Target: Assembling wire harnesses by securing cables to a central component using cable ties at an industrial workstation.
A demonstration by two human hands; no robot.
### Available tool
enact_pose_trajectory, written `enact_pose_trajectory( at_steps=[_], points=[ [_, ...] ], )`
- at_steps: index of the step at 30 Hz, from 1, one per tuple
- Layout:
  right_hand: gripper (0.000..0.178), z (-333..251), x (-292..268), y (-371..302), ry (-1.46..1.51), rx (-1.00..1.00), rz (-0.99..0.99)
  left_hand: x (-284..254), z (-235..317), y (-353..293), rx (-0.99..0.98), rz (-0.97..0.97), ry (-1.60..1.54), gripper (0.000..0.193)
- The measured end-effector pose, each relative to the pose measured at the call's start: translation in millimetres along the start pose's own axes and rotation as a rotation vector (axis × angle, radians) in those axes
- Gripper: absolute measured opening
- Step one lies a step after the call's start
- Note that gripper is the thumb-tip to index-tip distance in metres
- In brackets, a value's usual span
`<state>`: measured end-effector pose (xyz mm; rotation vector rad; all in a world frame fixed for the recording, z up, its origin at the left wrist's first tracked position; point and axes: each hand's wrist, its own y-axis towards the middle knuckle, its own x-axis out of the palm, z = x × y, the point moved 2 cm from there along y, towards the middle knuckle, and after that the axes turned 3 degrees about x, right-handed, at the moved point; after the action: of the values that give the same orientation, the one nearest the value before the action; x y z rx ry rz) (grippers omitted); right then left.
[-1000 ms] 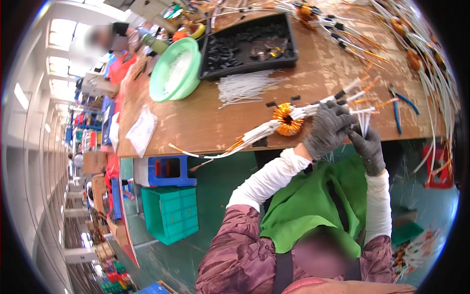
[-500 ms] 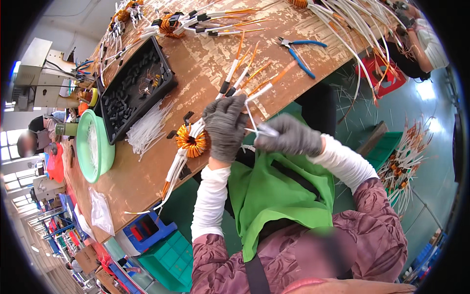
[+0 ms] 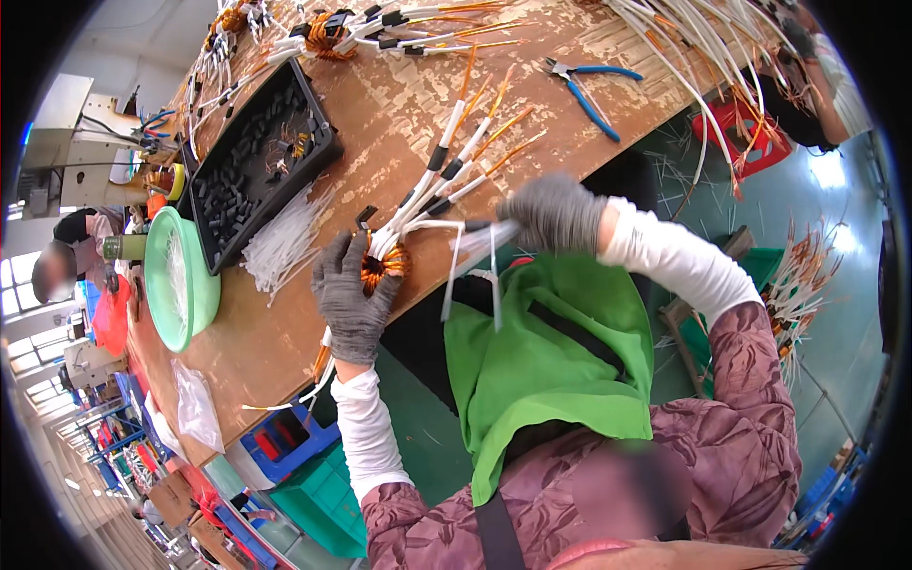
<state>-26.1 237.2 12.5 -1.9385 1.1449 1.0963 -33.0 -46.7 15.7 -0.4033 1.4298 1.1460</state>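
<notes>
My left hand (image 3: 353, 299), in a grey glove, is closed round a ring coil (image 3: 388, 270) wound with orange-copper wire, at the table's near edge. White sleeved leads (image 3: 442, 176) with black tube pieces and bare copper ends fan out from it toward the far side. More leads (image 3: 323, 366) leave it on the near side, below my hand. To the right, my gloved right hand (image 3: 556, 217) is closed on a pale, motion-blurred object whose kind I cannot make out. Thin white strips (image 3: 494, 275) hang beside that object, over the green apron.
A black tray (image 3: 256, 161) of black tube pieces stands left, beside a pile of clear-white ties (image 3: 285, 242) and a green basin (image 3: 180, 280). Blue-handled pliers (image 3: 594, 100) lie at the far right. Other coils (image 3: 328, 36) sit at the back; a co-worker's arm (image 3: 825, 85) is far right.
My left hand has moved left and nearer, from the leads down onto the coil. My right hand has shifted right and slightly farther away, with the pale object. White strips now hang below it.
</notes>
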Motion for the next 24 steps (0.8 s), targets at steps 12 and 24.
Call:
enact_pose_trajectory(
  at_steps=[12, 24],
  points=[
    [0.029, 30, -2, -2, 0.985, 0.301, 0.122, -5, -5, 1, 0.028, -0.054, -0.157, 0.054],
    [0.014, 30, 23, 40, 1.116, 0.331, 0.211, 13, 22, 59, 0.036, 0.003, -0.280, 0.036]
  ],
)
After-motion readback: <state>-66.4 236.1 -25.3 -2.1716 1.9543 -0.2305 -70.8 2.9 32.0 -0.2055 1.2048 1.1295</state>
